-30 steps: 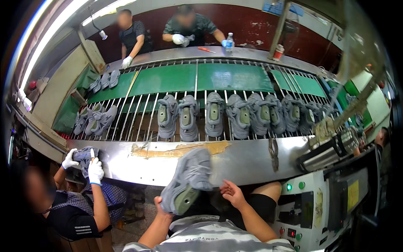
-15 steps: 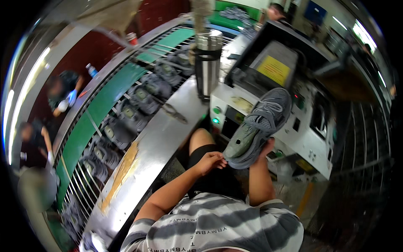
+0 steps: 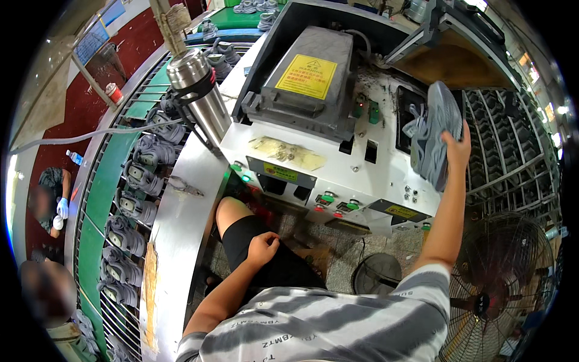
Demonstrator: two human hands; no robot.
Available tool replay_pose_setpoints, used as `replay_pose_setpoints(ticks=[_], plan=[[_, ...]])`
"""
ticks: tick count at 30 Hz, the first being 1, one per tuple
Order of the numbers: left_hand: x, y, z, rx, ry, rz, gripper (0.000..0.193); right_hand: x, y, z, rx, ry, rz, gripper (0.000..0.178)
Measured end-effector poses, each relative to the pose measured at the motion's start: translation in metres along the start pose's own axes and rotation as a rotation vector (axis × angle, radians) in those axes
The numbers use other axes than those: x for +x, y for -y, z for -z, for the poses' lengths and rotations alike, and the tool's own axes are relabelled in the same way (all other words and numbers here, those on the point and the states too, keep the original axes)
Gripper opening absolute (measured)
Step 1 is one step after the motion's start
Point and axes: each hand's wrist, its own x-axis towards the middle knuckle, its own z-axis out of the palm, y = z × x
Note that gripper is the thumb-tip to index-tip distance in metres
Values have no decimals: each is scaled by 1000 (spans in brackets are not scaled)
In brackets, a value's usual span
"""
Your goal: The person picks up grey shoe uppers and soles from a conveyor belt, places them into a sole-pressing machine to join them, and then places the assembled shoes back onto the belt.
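Observation:
A grey knit sneaker (image 3: 440, 136) with laces is in my right hand (image 3: 456, 151), which grips it along its right side. The shoe stands nearly on end, sole edge toward the right, beside the dark rectangular opening (image 3: 409, 114) at the right of the white machine (image 3: 386, 163). My left hand (image 3: 264, 248) is curled into a loose fist above my thigh in black shorts, and no object shows in it. At the machine's back left sits a dark grey press housing (image 3: 310, 78) with a yellow warning label.
A steel thermos (image 3: 196, 90) stands left of the machine. Pliers (image 3: 184, 186) lie on the metal ledge (image 3: 181, 241). Grey sneakers (image 3: 137, 206) line the green conveyor (image 3: 104, 199). To the right are a rack (image 3: 512, 151) and a fan (image 3: 491, 289). A person (image 3: 48, 202) works at far left.
My right hand has carried the sneaker rightward over the machine's right side. My left hand has come away from it and curled up near my thigh. The view has turned right.

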Motion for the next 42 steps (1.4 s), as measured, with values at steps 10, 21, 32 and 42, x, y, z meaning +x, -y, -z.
replay_pose_setpoints(ticks=[10,21,32,42], plan=[[10,-8,-7,55,-62,17,16,122,-1,-109,-718,257,-283,79],[34,-23,-50,115,187,-126,24,-15,-82,-53,-541,-7,463,50],[110,-132,-166,-86,423,-371,24,-216,-202,81,1076,-111,-914,21],[6,42,35,-135,-393,-96,16,-343,-52,-80,226,403,279,10]])
